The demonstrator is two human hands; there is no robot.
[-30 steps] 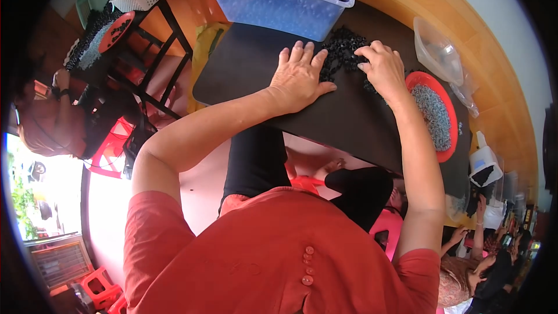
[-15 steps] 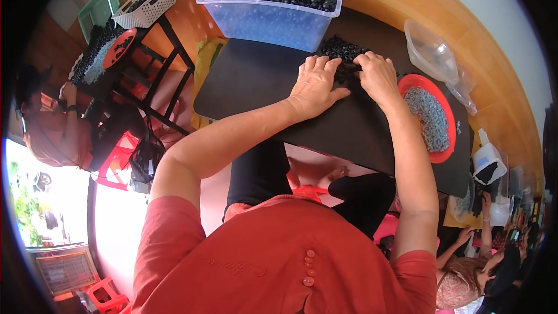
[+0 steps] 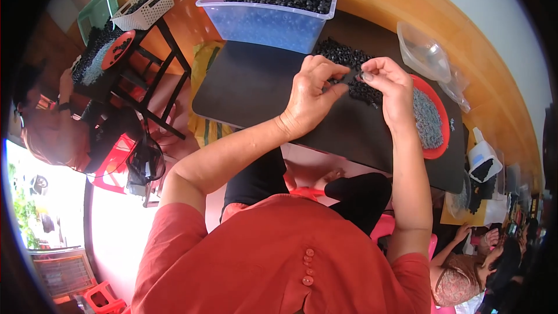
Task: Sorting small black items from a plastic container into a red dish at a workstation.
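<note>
— Well, how are the hands seen?

— The left hand and right hand are raised together over the black board, fingertips pinched on a small dark ring held between them.

— And beyond?

— A heap of black rings is spread just behind; a red dish is set right, a clear blue tub of rings farther back.

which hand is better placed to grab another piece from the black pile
Probably the right hand: it hovers directly over the pile of small black pieces on the black board. The left hand sits just beside it.
</note>
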